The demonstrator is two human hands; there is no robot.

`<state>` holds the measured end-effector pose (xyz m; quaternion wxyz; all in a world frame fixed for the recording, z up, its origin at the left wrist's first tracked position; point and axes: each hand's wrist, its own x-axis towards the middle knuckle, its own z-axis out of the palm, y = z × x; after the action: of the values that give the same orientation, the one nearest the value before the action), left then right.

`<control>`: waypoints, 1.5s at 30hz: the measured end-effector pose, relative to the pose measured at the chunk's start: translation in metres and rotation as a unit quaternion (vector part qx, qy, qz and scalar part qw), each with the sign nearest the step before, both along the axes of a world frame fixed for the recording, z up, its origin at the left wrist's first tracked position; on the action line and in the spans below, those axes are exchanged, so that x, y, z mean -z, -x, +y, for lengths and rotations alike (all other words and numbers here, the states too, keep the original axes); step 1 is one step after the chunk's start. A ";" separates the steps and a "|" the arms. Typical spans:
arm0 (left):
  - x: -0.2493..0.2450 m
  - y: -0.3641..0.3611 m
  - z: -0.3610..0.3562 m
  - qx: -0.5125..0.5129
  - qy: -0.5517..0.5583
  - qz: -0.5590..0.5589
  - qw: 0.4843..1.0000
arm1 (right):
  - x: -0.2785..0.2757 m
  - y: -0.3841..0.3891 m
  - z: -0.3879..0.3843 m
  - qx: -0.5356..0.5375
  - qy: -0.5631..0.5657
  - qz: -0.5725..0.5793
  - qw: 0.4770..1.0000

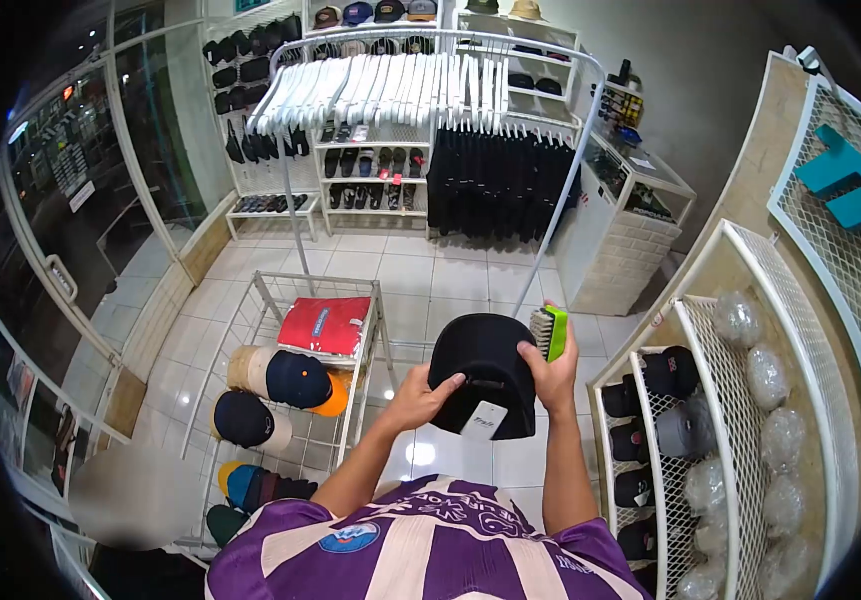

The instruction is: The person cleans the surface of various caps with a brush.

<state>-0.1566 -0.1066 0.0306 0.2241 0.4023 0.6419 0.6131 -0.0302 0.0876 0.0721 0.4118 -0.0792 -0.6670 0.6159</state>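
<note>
A black cap [478,350] with a white tag [484,420] hangs between my two hands, its inside and the tag facing me. My left hand [418,398] grips the cap's left edge, with the thumb over the rim. At the cap's right side, my right hand [550,372] pinches the edge with its thumb and also holds a green brush [556,334], bristles turned to the left. The fingers behind the cap are hidden.
On the left, a wire rack [370,345] holds a red packed shirt [324,325] and several caps. White mesh shelves [715,380] with caps and wrapped items stand close on the right. Ahead are a rail of white hangers [380,92] and a glass counter [640,180].
</note>
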 end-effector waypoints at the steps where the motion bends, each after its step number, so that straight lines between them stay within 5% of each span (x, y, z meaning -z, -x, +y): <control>1: 0.003 -0.012 0.003 -0.005 0.001 0.002 1.000 | -0.001 -0.008 -0.001 0.123 -0.107 -0.021 0.986; 2: 0.007 -0.025 0.007 -0.036 -0.018 -0.008 0.999 | -0.003 -0.017 -0.001 0.243 -0.211 -0.039 0.946; 3: 0.009 -0.037 0.011 -0.066 -0.038 -0.017 0.997 | -0.008 -0.033 -0.001 0.250 -0.242 -0.010 0.937; 12: 0.023 -0.169 0.046 -0.120 0.055 0.019 0.991 | 0.024 -0.117 -0.027 0.165 -0.362 -0.101 0.912; 15: 0.027 -0.193 0.049 -0.116 0.042 0.063 0.990 | 0.036 -0.137 -0.007 0.329 -0.361 -0.179 0.854; 18: 0.038 -0.221 0.055 -0.134 0.044 0.195 0.971 | 0.046 -0.156 -0.018 0.235 -0.297 -0.137 0.915; 20: 0.028 -0.232 0.058 -0.141 0.056 0.175 0.973 | 0.044 -0.169 -0.024 0.142 -0.248 -0.060 0.956; 23: 0.023 -0.248 0.061 -0.123 0.007 0.109 0.986 | 0.033 -0.183 0.002 0.254 -0.380 -0.117 0.882; 26: 0.012 -0.265 0.067 -0.107 0.057 0.140 0.983 | 0.027 -0.191 0.003 0.307 -0.359 -0.133 0.871; 29: 0.012 -0.262 0.073 -0.104 -0.009 0.144 0.984 | 0.023 -0.207 -0.020 0.131 -0.208 -0.050 0.968; 33: 0.026 -0.270 0.073 -0.065 -0.034 0.094 0.993 | 0.026 -0.220 0.011 0.346 -0.421 -0.158 0.823; 36: 0.028 -0.284 0.071 -0.055 0.022 0.062 0.996 | 0.031 -0.223 0.013 0.405 -0.387 -0.191 0.806; 39: 0.016 -0.281 0.071 -0.063 0.041 0.079 0.994 | 0.045 -0.216 -0.011 0.226 -0.258 -0.099 0.934; 41: 0.007 -0.279 0.065 -0.083 0.086 0.034 0.992 | 0.043 -0.221 0.005 0.280 -0.354 -0.150 0.880; 42: 0.038 -0.275 0.074 -0.093 -0.057 0.034 0.993 | 0.041 -0.225 0.015 0.334 -0.408 -0.197 0.827; 43: 0.036 -0.275 0.072 -0.101 -0.022 0.061 0.993 | 0.043 -0.228 0.025 0.374 -0.416 -0.243 0.792; 45: 0.031 -0.280 0.069 -0.116 0.012 0.080 0.990 | 0.057 -0.226 0.030 0.378 -0.390 -0.236 0.806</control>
<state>0.1236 -0.0372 -0.0004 0.1043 0.3705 0.7074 0.5928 0.1960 0.1179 0.0147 0.4385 -0.3007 -0.8447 0.0620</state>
